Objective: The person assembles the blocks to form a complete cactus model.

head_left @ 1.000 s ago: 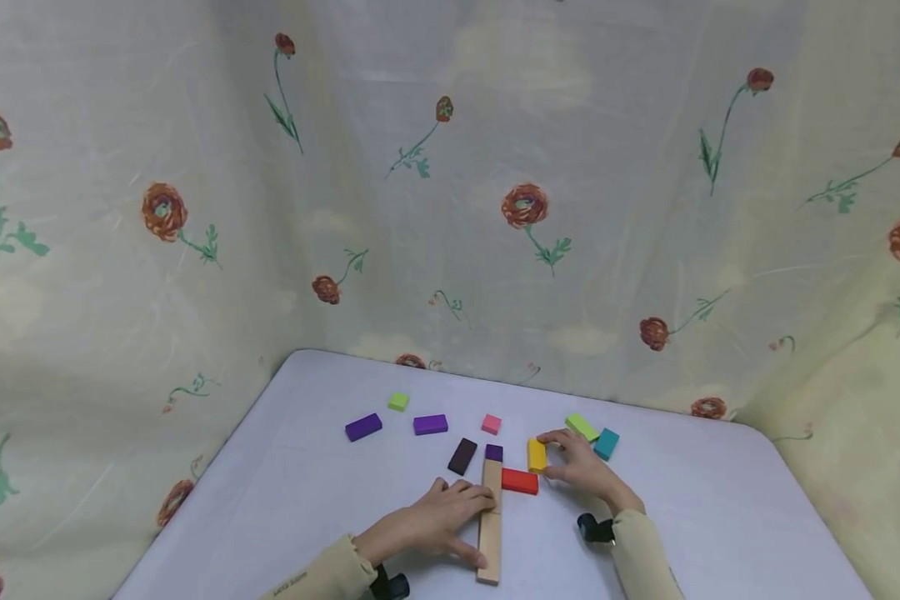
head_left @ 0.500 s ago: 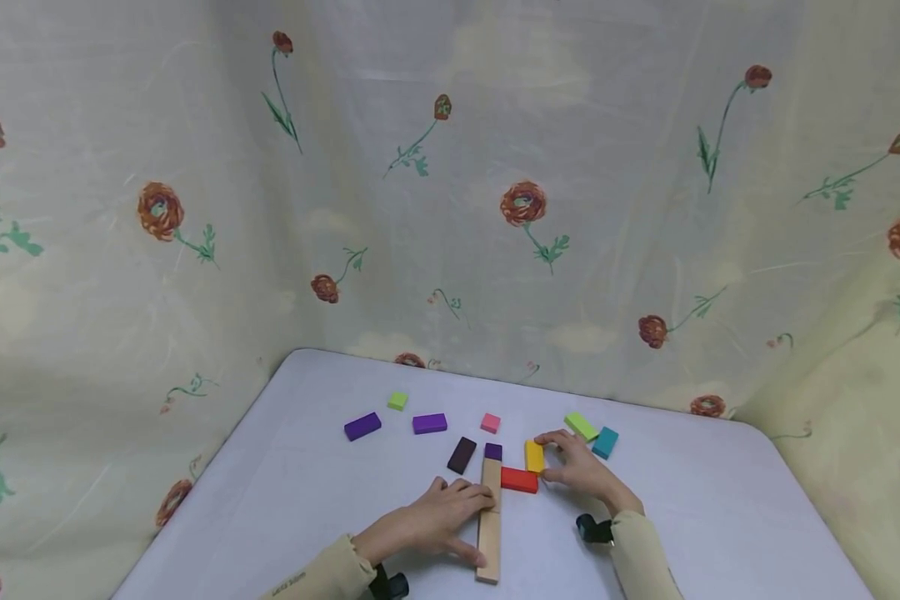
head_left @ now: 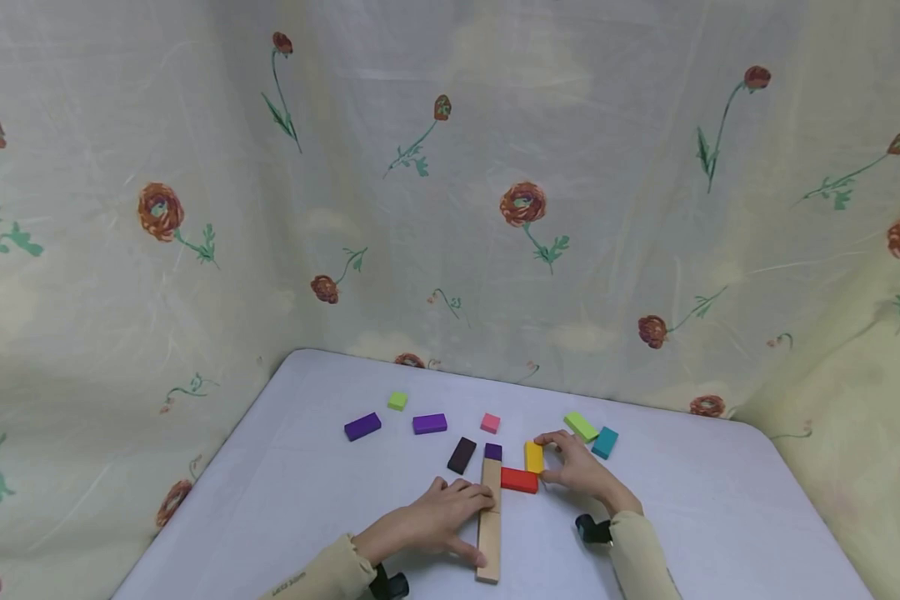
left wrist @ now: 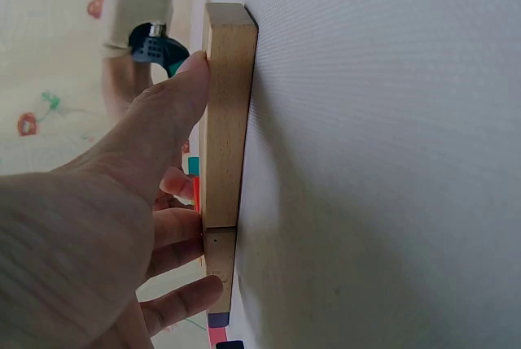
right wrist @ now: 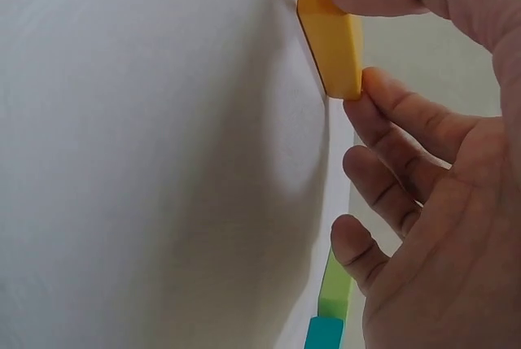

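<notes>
My right hand point(head_left: 581, 468) pinches the yellow block point(head_left: 534, 457), which touches the red block point(head_left: 519, 480); my left hand point(head_left: 442, 515), fingers spread, rests on wooden blocks point(head_left: 489, 546).

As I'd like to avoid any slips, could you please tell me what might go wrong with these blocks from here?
The right hand pinches the yellow block right by the red block, so a small push might knock the red block askew. The left hand touches both wooden blocks, which lie end to end; uneven pressure could perhaps open their seam.
</notes>
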### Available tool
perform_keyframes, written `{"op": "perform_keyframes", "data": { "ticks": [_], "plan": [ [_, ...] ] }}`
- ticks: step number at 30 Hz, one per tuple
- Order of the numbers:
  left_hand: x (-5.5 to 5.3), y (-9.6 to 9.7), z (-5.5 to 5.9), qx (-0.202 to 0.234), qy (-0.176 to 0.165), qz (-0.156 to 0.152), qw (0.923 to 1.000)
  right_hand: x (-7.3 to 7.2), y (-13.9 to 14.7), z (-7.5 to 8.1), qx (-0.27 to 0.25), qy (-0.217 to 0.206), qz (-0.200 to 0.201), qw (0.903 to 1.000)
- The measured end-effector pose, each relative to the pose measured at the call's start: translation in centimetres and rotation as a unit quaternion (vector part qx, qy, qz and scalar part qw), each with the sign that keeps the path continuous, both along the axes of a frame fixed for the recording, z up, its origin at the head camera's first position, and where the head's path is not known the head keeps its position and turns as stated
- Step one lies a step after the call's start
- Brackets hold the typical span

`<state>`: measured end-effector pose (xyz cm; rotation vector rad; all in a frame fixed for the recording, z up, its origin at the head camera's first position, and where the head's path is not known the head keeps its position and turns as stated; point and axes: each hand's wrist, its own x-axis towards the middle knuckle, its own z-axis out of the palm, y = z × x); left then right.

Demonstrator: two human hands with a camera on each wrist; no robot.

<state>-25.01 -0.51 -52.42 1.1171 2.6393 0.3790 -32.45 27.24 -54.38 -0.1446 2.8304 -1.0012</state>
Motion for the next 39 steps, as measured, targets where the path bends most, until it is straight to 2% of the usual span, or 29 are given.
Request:
{"op": "perform_keyframes", "data": {
  "ticks": [6,12,19,23,33,39],
  "plan": [
    [0.2,0.0,-0.1,0.002,-0.006,0.001,1.0000,0.6,0.4,-0.1,-0.013,0.006,-0.001,0.9999],
    [0.3,0.0,-0.2,0.005,-0.004,0.002,1.0000,1.5,2.3,1.2,-0.060,0.040,0.000,0.9974],
    [0.1,0.0,-0.5,0.007,-0.005,-0.002,1.0000,1.9,5.5,3.1,-0.093,0.088,-0.044,0.9907],
    [0.1,-0.1,-0.6,0.003,0.001,-0.001,1.0000,2.2,6.7,3.5,-0.100,0.114,-0.064,0.9864],
    [0.0,-0.1,-0.4,0.005,0.002,-0.001,1.0000,1.8,8.1,2.7,-0.109,0.116,-0.079,0.9840],
    [0.0,0.0,-0.2,0.005,0.004,-0.001,1.0000,1.1,9.2,2.4,-0.100,0.096,-0.089,0.9863]
  ]
}}
